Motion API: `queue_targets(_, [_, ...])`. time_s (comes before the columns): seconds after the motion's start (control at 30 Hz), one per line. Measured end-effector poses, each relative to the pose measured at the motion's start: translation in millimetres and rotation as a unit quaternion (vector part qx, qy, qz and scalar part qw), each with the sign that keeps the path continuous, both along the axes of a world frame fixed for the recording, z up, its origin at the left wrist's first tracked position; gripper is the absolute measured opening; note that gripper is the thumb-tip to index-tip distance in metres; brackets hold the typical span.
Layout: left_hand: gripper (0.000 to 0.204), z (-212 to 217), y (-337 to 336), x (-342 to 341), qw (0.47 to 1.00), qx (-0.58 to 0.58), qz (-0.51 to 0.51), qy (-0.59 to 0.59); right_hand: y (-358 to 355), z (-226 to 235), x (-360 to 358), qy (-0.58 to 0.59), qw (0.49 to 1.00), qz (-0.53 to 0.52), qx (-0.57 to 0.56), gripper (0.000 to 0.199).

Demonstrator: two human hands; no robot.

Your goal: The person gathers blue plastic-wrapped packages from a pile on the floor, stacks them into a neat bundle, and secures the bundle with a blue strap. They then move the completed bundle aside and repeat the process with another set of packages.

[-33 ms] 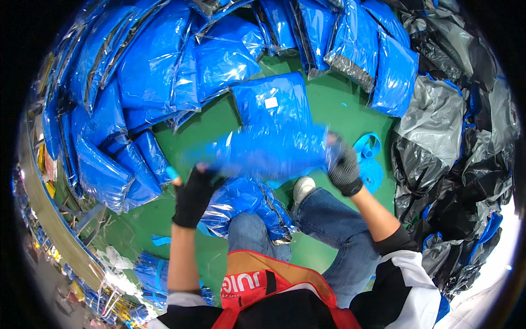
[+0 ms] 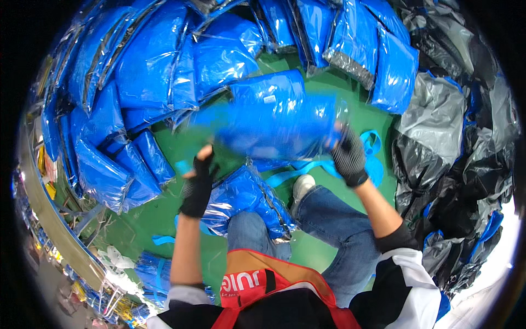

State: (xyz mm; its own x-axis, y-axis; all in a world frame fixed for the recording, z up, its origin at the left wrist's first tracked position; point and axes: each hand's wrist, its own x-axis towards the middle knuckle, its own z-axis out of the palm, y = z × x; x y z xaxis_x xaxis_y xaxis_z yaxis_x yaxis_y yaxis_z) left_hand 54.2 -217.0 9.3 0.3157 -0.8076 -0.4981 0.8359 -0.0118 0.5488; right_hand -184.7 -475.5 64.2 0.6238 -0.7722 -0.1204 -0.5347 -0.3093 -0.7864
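Note:
A blue, clear-wrapped package (image 2: pixel 279 126), smeared by motion, is held up in front of me over the floor. My right hand (image 2: pixel 349 156), in a black fingerless glove, is closed on its right end. Just off its lower left corner, my left hand (image 2: pixel 200 183) has its thumb and fingers apart, with nothing plainly in them. A light blue band shows at the tip of the left thumb. Behind the held package lies another blue package (image 2: pixel 268 85) with a small white label. A third blue wrapped package (image 2: pixel 246 200) rests by my left knee.
Blue wrapped packages (image 2: pixel 148 60) are piled in an arc at the far side and left. Black and grey plastic sheeting (image 2: pixel 430 120) heaps at the right. Light blue strap (image 2: pixel 373 167) lies coiled by my right hand. A bundle of blue strips (image 2: pixel 150 271) is at lower left.
The held package has moved up and to the right, further from me. My left hand has come away from its lower edge; my right hand still grips its right end.

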Motion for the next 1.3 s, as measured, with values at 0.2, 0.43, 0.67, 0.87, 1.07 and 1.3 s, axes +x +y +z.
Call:
queue_targets(0.2, [0.081, -101, -83, -70, 0.851, 0.166, -0.126, -0.482, -91, -91, 3, 0.037, 0.957, -0.158, 0.24, 0.033])
queue_targets(0.43, [0.075, -154, -94, -83, 0.905, 0.312, -0.047, -0.286, -76, -231, 2, 0.026, 0.972, -0.09, 0.214, 0.074])
queue_targets(0.67, [0.036, 3, -140, -54, 0.829, 0.195, -0.115, -0.512, -113, -70, -5, 0.004, 0.979, -0.041, -0.199, 0.069])
queue_targets(0.87, [0.029, 135, -205, -54, 0.4, 0.061, -0.417, -0.814, -57, 89, 18, 0.217, 0.85, 0.229, -0.421, 0.066])
queue_targets(1.07, [0.073, -3, -150, -44, 0.501, 0.098, -0.031, -0.859, -93, -52, -28, 0.072, 0.975, 0.085, 0.194, 0.049])
queue_targets(1.3, [0.088, -226, -87, -49, 0.739, 0.359, -0.231, -0.521, -55, -245, -41, 0.009, 0.908, -0.039, 0.417, 0.086])
